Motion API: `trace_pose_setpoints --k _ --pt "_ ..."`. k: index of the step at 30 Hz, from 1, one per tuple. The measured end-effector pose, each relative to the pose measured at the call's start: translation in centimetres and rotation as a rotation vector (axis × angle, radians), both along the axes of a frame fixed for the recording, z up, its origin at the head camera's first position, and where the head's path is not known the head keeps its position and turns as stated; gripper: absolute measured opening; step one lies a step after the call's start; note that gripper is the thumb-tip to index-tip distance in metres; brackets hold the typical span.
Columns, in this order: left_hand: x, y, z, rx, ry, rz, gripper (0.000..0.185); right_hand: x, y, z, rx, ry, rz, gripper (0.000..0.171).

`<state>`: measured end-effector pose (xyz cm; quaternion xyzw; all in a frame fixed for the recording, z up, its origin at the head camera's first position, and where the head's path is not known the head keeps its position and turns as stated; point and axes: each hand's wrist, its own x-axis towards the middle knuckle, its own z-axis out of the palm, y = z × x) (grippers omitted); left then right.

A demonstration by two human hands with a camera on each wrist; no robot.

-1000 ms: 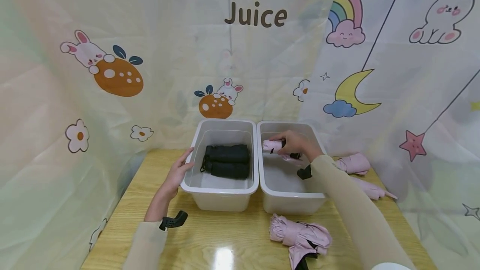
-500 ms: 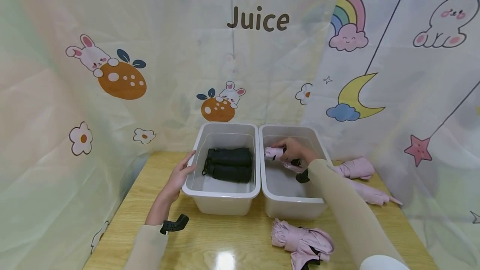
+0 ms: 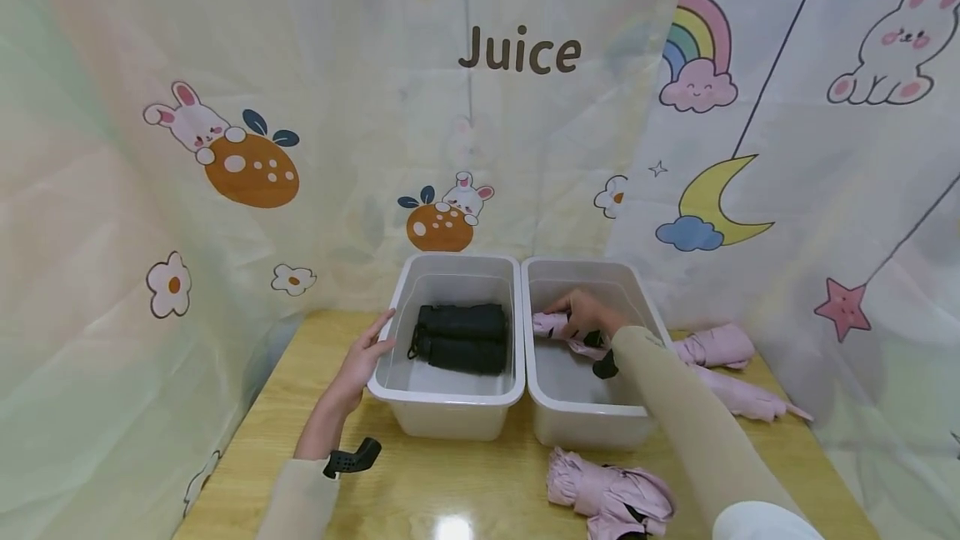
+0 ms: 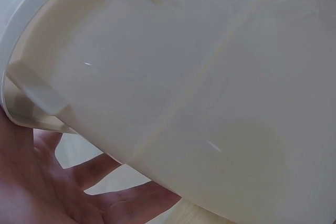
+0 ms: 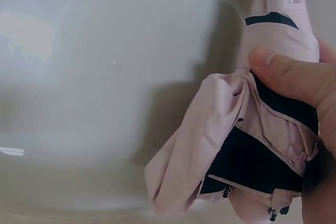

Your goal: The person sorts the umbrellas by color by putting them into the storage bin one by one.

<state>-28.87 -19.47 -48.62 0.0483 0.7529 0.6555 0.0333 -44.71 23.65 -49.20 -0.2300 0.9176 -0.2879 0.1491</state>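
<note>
My right hand (image 3: 587, 313) is down inside the right white bin (image 3: 588, 427), holding a folded pink umbrella (image 3: 551, 325). In the right wrist view the thumb lies across the umbrella's (image 5: 275, 40) wrapped canopy, and loose folds with a dark lining hang beside it. The bin's floor is close beneath. My left hand (image 3: 358, 363) touches the outer left side of the left white bin (image 3: 450, 422), its fingers extended near the rim. Seen from the left wrist, those fingers (image 4: 100, 170) are spread and partly hidden behind the bin's wall. Two folded black umbrellas (image 3: 461, 338) lie side by side in the left bin.
Another folded pink umbrella (image 3: 611, 494) lies on the wooden table (image 3: 390, 482) in front of the right bin. Two more pink umbrellas, one farther back (image 3: 716, 346) and one nearer (image 3: 746, 397), lie right of it. A printed curtain (image 3: 337, 148) hangs behind the bins.
My right hand has lowered slightly into the right bin with the pink umbrella. My left hand keeps its place at the left bin. The whole head view has shifted a little downward.
</note>
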Motion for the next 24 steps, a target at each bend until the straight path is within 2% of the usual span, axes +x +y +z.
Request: trace_pose_setpoints --k 2,8,14,18,21,24 --pt "0.1 0.0 -0.2 -0.003 -0.006 0.002 0.055 -0.1 0.0 -0.5 0.003 0.001 0.004 0.054" --pt "0.0 0.1 -0.2 -0.006 0.003 0.015 0.057 0.0 -0.5 -1.0 0.022 0.065 0.092 0.053" --pt "0.0 0.2 -0.1 -0.002 0.006 0.011 0.058 0.4 -0.5 -0.9 -0.015 -0.038 0.026 0.059" --pt "0.0 0.2 -0.1 -0.007 0.004 0.017 0.058 -0.5 -0.1 -1.1 0.057 0.040 0.083 0.056" --pt "0.1 0.1 -0.1 -0.004 -0.003 0.018 0.058 -1.2 0.1 -0.1 0.069 0.060 0.103 0.056" --pt "0.2 -0.1 -0.1 -0.004 -0.016 0.021 0.057 -0.6 -0.4 2.4 0.060 -0.009 0.098 0.052"
